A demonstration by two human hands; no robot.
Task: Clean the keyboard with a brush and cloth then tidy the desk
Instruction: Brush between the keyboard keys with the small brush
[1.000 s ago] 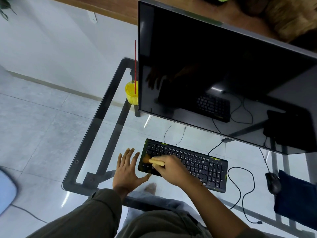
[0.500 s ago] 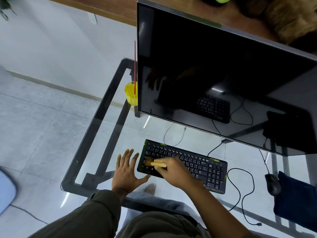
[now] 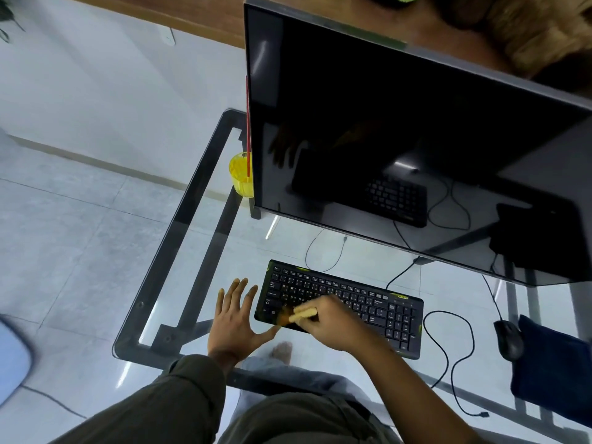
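A black keyboard (image 3: 368, 296) with green accents lies on the glass desk (image 3: 179, 238) in front of the monitor. My right hand (image 3: 330, 322) is closed around a small brush with a pale yellow handle (image 3: 302, 314); its brown bristles rest on the keys at the keyboard's front left corner. My left hand (image 3: 235, 318) lies flat on the glass, fingers spread, its thumb touching the keyboard's left front edge. A dark blue cloth (image 3: 551, 366) lies at the desk's right side.
A large dark monitor (image 3: 400, 139) stands behind the keyboard. A yellow cup (image 3: 240, 174) with a red stick is at its left edge. A black mouse (image 3: 509, 339) sits left of the cloth, with loose cables (image 3: 448, 357) between it and the keyboard.
The brush and my right hand have shifted slightly right along the keyboard's front left keys. My left hand has stayed flat beside the keyboard.
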